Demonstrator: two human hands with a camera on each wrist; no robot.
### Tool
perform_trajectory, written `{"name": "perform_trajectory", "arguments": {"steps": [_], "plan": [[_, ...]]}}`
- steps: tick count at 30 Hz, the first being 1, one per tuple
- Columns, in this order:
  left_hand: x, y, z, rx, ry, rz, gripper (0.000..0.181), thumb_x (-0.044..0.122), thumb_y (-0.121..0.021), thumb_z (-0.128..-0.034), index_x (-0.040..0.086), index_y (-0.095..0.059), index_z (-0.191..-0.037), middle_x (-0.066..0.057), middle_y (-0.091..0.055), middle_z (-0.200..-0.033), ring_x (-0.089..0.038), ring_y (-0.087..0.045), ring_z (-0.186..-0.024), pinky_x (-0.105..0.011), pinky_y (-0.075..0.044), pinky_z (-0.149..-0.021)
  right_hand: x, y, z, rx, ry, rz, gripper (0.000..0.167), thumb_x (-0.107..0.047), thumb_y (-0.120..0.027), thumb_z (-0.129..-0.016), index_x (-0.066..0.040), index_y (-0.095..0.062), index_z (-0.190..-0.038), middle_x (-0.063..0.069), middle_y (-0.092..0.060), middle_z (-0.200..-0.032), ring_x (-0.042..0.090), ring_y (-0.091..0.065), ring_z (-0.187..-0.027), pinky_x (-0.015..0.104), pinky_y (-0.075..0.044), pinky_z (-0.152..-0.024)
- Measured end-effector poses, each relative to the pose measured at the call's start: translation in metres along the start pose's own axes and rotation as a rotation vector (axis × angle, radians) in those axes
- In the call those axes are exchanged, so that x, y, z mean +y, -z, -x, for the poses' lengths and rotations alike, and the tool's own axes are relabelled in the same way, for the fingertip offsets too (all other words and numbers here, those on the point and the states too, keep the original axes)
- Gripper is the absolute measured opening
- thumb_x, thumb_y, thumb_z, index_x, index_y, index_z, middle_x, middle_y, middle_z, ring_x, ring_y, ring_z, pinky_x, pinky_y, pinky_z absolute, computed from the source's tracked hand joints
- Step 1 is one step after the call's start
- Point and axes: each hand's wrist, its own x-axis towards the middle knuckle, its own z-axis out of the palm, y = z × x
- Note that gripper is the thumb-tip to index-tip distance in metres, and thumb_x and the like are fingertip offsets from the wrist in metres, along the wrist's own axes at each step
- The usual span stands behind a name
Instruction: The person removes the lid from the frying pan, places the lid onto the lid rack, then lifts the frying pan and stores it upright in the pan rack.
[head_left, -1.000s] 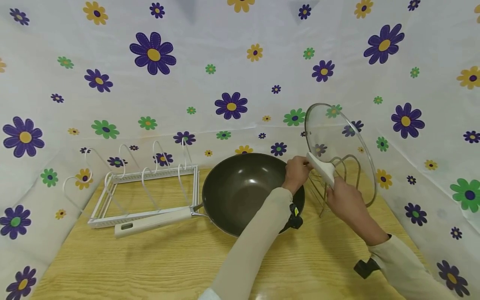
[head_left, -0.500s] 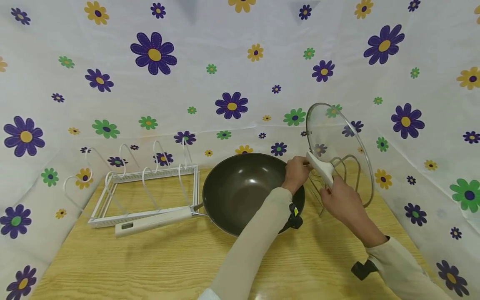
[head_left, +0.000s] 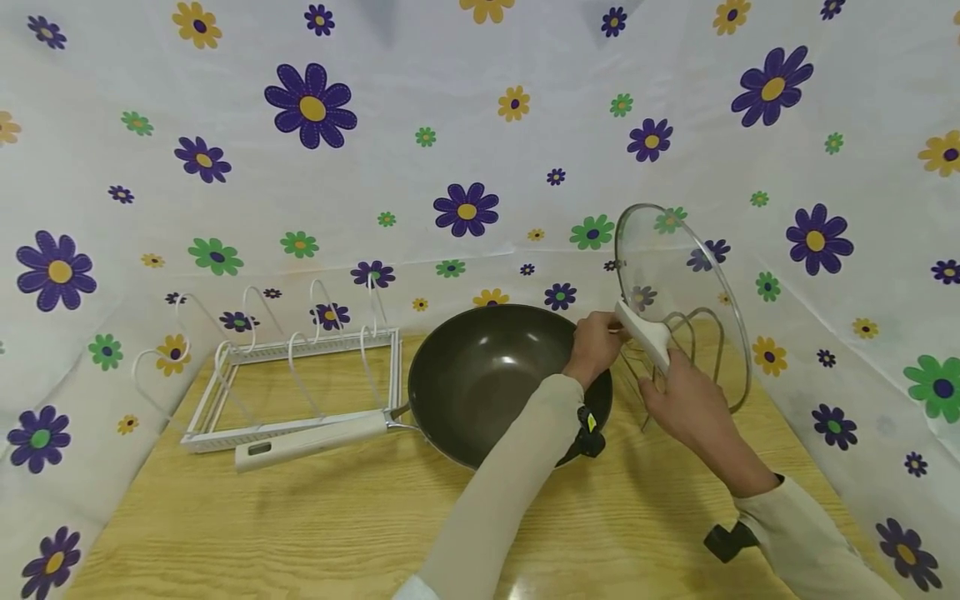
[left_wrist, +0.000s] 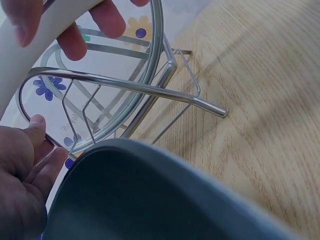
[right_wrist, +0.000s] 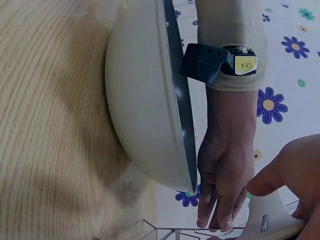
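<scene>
The right hand (head_left: 692,402) has its grip curled round the white handle (head_left: 649,336) of a round clear glass lid (head_left: 671,258) with a metal rim — the lid stands tilted, its lower edge among the bars of a silver metal wire rack (left_wrist: 150,90). The left hand (head_left: 594,343) reaches across a deep round wok (head_left: 487,383), dark inside and cream outside, its grip pinching the wire rack's curved end. The wok (its long cream handle (head_left: 315,440) points left) rests on the wood-grain counter (head_left: 300,533), beside a white rack with looped dividers (head_left: 225,437).

One wok (head_left: 495,375), one glass lid (head_left: 686,287), two racks (head_left: 315,342) (left_wrist: 125,85), two hands (head_left: 594,343) (head_left: 693,408)
</scene>
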Motion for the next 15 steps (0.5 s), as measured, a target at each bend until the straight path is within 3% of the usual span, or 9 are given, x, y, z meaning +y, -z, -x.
{"name": "perform_trajectory", "arguments": {"steps": [7, 15], "plan": [[-0.002, 0.009, 0.000, -0.044, -0.027, 0.014, 0.021, 0.020, -0.069, -0.0997, 0.014, -0.076, -0.119, -0.001, -0.076, -0.116, -0.018, -0.070, -0.113, -0.034, -0.053, -0.099, -0.002, 0.003, 0.005, 0.006, -0.002, 0.013, 0.067, -0.028, -0.055, -0.103, 0.018, -0.033, -0.146, 0.039, -0.061, -0.116, 0.045, -0.066, -0.088, 0.056, -0.052, -0.067], [-0.008, 0.047, 0.004, -0.139, -0.045, 0.044, 0.033, 0.012, -0.061, -0.1027, 0.004, -0.064, -0.134, -0.012, -0.067, -0.134, -0.025, -0.069, -0.117, -0.030, -0.056, -0.094, -0.012, 0.016, 0.018, 0.074, 0.031, 0.032, 0.065, -0.029, -0.058, -0.102, 0.014, -0.038, -0.146, 0.038, -0.061, -0.121, 0.048, -0.066, -0.091, 0.057, -0.053, -0.069]]}}
